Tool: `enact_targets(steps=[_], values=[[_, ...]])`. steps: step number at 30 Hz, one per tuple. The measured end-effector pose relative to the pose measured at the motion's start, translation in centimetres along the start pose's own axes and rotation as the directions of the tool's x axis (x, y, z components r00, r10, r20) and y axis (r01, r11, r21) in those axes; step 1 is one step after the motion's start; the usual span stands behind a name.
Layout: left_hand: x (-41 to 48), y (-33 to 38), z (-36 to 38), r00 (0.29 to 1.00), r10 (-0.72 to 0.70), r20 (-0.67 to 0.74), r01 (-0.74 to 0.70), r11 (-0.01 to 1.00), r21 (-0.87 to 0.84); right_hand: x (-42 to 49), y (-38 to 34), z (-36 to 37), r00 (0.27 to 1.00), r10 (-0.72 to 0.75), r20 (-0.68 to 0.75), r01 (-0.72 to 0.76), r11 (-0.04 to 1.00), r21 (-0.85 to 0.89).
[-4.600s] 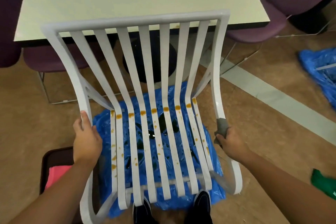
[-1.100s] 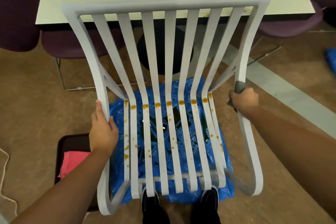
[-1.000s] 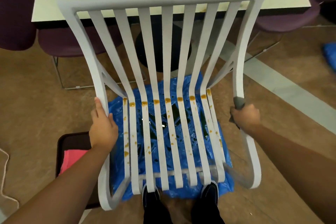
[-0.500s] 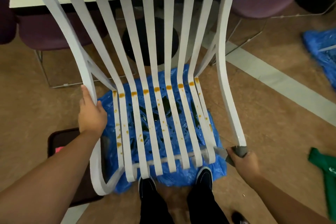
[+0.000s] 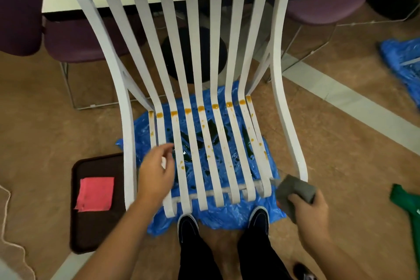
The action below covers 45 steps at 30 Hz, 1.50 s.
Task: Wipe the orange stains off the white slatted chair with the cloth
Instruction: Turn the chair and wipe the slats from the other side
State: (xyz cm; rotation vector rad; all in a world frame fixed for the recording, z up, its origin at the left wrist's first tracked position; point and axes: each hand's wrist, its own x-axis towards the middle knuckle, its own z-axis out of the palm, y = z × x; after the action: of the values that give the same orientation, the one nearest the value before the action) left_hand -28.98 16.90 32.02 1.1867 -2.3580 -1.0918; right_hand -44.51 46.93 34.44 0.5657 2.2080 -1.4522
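Not wiping yet: gripping cloth (image 5: 295,188) in right hand (image 5: 311,213), with left hand (image 5: 155,175) loose and empty. Next, likely pressing onto orange stains (image 5: 201,108), toward 10 o'clock.

The white slatted chair (image 5: 279,75) is standing upright, its seat slats running toward the camera. A row of orange stains (image 5: 201,108) is sitting along the bend where seat meets back, and smaller drips are dotting the seat slats. The right hand (image 5: 312,213) is gripping the bunched grey cloth (image 5: 295,188) just beside the seat's front right corner.
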Motion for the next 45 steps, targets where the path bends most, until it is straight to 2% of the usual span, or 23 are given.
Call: enact_targets(steps=[1, 2, 4, 6, 7, 9, 10, 11, 13, 15, 17, 19, 22, 25, 29, 33, 36, 41, 45], values=[[-1.5, 0.9, 0.7, 0.990, -0.067, 0.123, 0.079, 0.993, -0.091, -1.0, -0.4, 1.0, 0.997, 0.021, 0.077, -0.025, 0.998, 0.052], [-2.9, 1.6, 1.6, 0.950, -0.158, 0.271, 0.206, 0.965, -0.160, -1.7, -0.7, 1.9, 0.988, 0.047, 0.150, -0.062, 0.993, 0.099], [-4.8, 2.4, 3.3, 0.777, -0.310, 0.548, 0.490, 0.844, -0.217, -2.5, -1.4, 3.8, 0.950, 0.117, 0.288, -0.169, 0.972, 0.164], [-6.0, 3.1, 5.0, 0.578, -0.371, 0.727, 0.717, 0.656, -0.235, -2.8, -1.9, 5.6, 0.880, 0.196, 0.432, -0.284, 0.947, 0.149], [-6.3, 3.3, 5.6, 0.507, -0.384, 0.771, 0.801, 0.540, -0.258, -2.9, -2.1, 6.4, 0.843, 0.226, 0.488, -0.321, 0.939, 0.119], [-6.7, 3.9, 6.6, 0.454, -0.397, 0.797, 0.886, 0.291, -0.360, -2.7, -2.1, 7.6, 0.802, 0.283, 0.526, -0.347, 0.938, 0.024], [-6.8, 4.1, 7.1, 0.462, -0.417, 0.783, 0.886, 0.199, -0.418, -2.5, -2.0, 8.1, 0.797, 0.311, 0.518, -0.344, 0.938, -0.034], [-6.8, 4.3, 7.3, 0.486, -0.436, 0.757, 0.870, 0.163, -0.465, -2.2, -1.8, 8.4, 0.800, 0.334, 0.498, -0.331, 0.939, -0.098], [-6.8, 4.2, 7.9, 0.532, -0.461, 0.711, 0.845, 0.227, -0.485, -1.7, -1.3, 9.0, 0.832, 0.349, 0.430, -0.290, 0.936, -0.199], [-6.7, 3.8, 8.3, 0.549, -0.459, 0.699, 0.836, 0.317, -0.448, -1.1, -1.0, 9.2, 0.844, 0.338, 0.417, -0.271, 0.939, -0.213], [-6.5, 4.1, 8.5, 0.560, -0.460, 0.689, 0.823, 0.407, -0.397, -0.7, -0.8, 9.1, 0.812, 0.342, 0.473, -0.280, 0.939, -0.197], [-6.4, 4.5, 8.6, 0.600, -0.463, 0.652, 0.787, 0.490, -0.376, -0.4, -0.9, 8.9, 0.778, 0.341, 0.528, -0.264, 0.940, -0.217], [-6.6, 5.6, 8.9, 0.687, -0.430, 0.586, 0.721, 0.504, -0.475, 0.4, -1.1, 8.1, 0.756, 0.305, 0.579, -0.193, 0.949, -0.248], [-6.7, 6.3, 9.5, 0.723, -0.423, 0.546, 0.691, 0.452, -0.564, 1.1, -1.9, 7.3, 0.743, 0.279, 0.609, -0.166, 0.957, -0.236], [-6.8, 7.7, 10.6, 0.688, -0.501, 0.525, 0.708, 0.301, -0.639, 2.7, -3.5, 5.9, 0.715, 0.311, 0.626, -0.230, 0.951, -0.209], [-6.9, 9.2, 11.2, 0.656, -0.581, 0.482, 0.707, 0.249, -0.662, 4.0, -4.1, 4.8, 0.652, 0.321, 0.686, -0.308, 0.940, -0.147], [-7.1, 10.2, 11.5, 0.635, -0.616, 0.466, 0.704, 0.213, -0.677, 4.6, -4.3, 4.4, 0.590, 0.290, 0.754, -0.282, 0.949, -0.143], [-7.7, 10.3, 11.9, 0.602, -0.668, 0.436, 0.693, 0.166, -0.702, 5.2, -3.2, 4.2, 0.639, 0.236, 0.732, -0.095, 0.969, -0.229], [-8.1, 9.2, 12.2, 0.585, -0.683, 0.437, 0.672, 0.107, -0.733, 5.2, -1.9, 5.0, 0.683, 0.203, 0.702, -0.080, 0.976, -0.204]])
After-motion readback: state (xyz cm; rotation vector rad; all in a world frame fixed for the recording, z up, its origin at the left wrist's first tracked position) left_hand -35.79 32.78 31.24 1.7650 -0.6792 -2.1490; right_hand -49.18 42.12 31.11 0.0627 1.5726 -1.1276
